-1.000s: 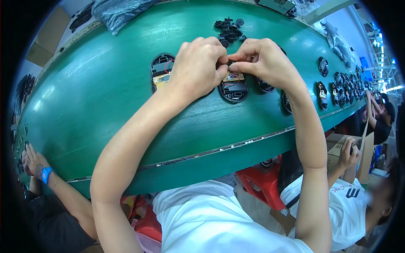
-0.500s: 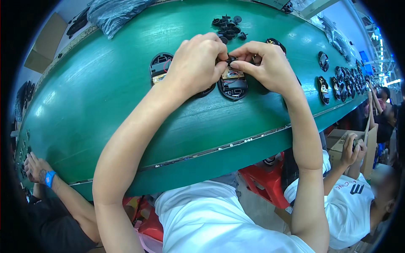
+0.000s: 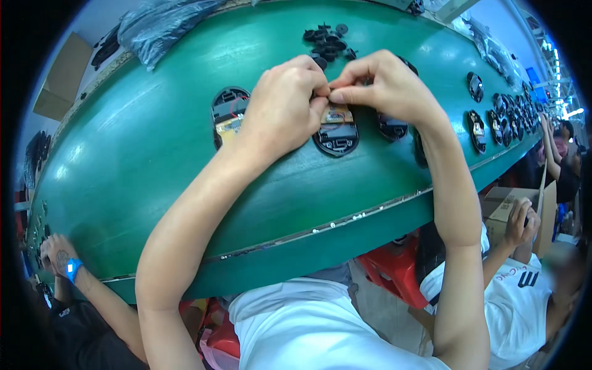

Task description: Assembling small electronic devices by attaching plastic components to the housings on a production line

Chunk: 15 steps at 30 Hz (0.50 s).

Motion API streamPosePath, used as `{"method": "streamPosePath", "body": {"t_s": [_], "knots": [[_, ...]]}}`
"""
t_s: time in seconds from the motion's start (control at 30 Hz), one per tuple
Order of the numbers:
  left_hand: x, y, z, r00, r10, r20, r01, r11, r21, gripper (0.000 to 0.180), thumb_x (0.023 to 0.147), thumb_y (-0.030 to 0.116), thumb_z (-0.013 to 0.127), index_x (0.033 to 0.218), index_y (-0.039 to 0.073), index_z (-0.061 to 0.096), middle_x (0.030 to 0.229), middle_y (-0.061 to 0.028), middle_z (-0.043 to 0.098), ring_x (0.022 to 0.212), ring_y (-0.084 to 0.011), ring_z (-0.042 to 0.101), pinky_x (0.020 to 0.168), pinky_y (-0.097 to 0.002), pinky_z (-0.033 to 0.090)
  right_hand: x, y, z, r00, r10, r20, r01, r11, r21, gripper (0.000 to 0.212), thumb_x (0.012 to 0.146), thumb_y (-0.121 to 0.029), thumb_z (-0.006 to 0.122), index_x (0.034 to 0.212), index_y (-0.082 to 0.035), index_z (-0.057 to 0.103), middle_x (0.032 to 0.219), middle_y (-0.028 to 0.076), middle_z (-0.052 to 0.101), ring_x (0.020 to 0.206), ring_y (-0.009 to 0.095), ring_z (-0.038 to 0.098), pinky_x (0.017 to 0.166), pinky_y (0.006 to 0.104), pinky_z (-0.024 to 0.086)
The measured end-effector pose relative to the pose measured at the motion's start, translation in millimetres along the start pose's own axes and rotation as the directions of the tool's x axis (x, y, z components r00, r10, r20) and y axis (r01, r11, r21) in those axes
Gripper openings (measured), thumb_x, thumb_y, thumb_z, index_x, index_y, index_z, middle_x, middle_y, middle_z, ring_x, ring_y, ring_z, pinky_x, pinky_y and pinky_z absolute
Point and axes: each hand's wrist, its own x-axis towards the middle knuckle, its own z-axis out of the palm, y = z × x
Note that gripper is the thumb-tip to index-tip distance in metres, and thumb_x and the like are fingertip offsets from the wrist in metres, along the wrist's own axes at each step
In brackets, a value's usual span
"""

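Note:
In front of me on the green table lies an open black oval housing (image 3: 337, 140) with a tan circuit board and red wires in it. Both hands meet over its far end. My left hand (image 3: 295, 102) is closed there, thumb and fingertips pinched, its back covering part of the housing. From the right, my right hand (image 3: 385, 89) pinches thumb against forefinger at the same spot. Whatever is between the fingertips is mostly hidden. Another open oval housing (image 3: 228, 108) sits to the left, partly behind my left wrist. A further housing (image 3: 393, 127) lies under my right hand.
Small black disc-shaped parts with stems (image 3: 327, 44) are heaped beyond my hands. Several more housings (image 3: 509, 114) spread along the right of the table. A clear plastic bag (image 3: 161, 31) lies at the far left. Co-workers sit on both sides; one's hand (image 3: 58, 253) rests at the left edge.
My hands have shifted slightly, and the right fingertips are drawn closer to the left ones. A small black part that showed between them is now mostly hidden. The view has moved slightly.

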Motion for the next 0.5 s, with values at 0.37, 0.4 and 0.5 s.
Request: {"method": "streamPosePath", "body": {"t_s": [0.37,0.4,0.5], "knots": [[4.6,6.9,-12.4,0.999,0.002,0.054,-0.006,0.998,0.067,0.022,0.081,0.006,0.075,0.102,0.001,0.069,0.098,-0.0129,0.071,0.075,-0.0280,0.065,0.071,-0.0378,0.052,-19.4,6.5,-1.5,0.940,-0.194,-0.282,0.117,0.957,-0.267,0.034,0.084,-0.020,0.077,0.114,-0.005,0.074,0.093,0.010,0.074,0.078,0.021,0.067,0.074,0.0338,0.055],[5.6,8.3,-14.7,0.999,0.036,0.008,-0.037,0.996,0.083,0.024,0.081,0.007,0.074,0.104,0.002,0.070,0.099,-0.0134,0.071,0.078,-0.0287,0.067,0.073,-0.0374,0.053,-18.2,10.9,-6.6,0.928,-0.204,-0.313,0.134,0.964,-0.230,0.033,0.085,-0.020,0.077,0.114,-0.005,0.074,0.093,0.009,0.075,0.077,0.021,0.067,0.074,0.0338,0.055],[22.1,-1.4,-32.0,0.997,0.073,-0.010,-0.071,0.991,0.109,0.027,0.083,0.009,0.074,0.109,0.003,0.071,0.106,-0.0133,0.073,0.095,-0.0285,0.070,0.083,-0.0376,0.054,-13.7,28.2,-20.0,0.909,-0.042,-0.414,-0.051,0.976,-0.211,0.034,0.086,-0.023,0.077,0.114,-0.005,0.074,0.097,0.010,0.076,0.079,0.022,0.069,0.076,0.0350,0.056]]}}
